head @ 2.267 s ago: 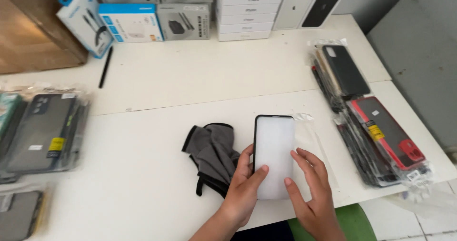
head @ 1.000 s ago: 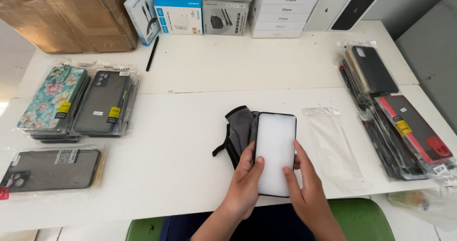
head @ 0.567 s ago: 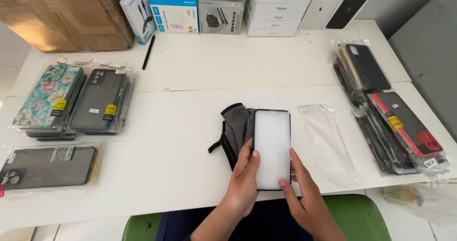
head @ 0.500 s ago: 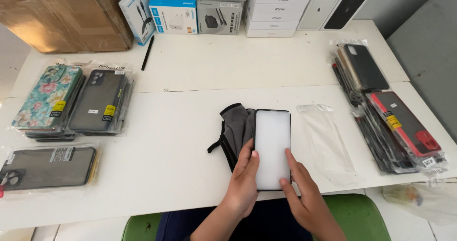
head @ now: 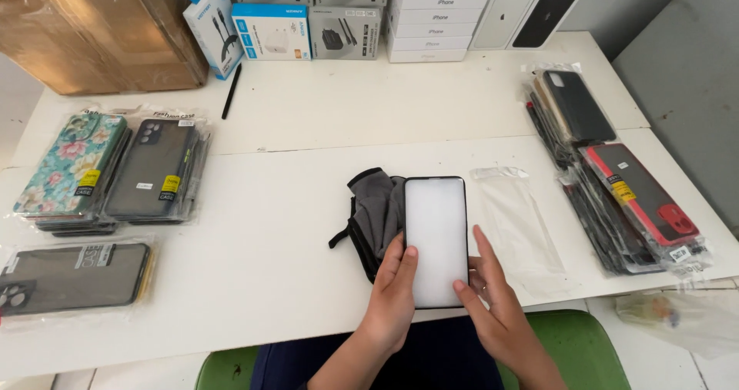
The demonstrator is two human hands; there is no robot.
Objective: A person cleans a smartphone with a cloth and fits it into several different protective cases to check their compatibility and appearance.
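Both hands clamp the white-faced phone [head: 436, 240]: left hand [head: 394, 294] and right hand [head: 493, 307] grip its near edges above the bench [head: 254, 228].

Two hands, left [head: 394, 297] and right [head: 493, 305], one white-faced phone [head: 436, 240], one grey cloth [head: 375, 213], one empty clear sleeve [head: 523, 220], one black pen [head: 232, 91], three stacks of packaged phone cases on the left
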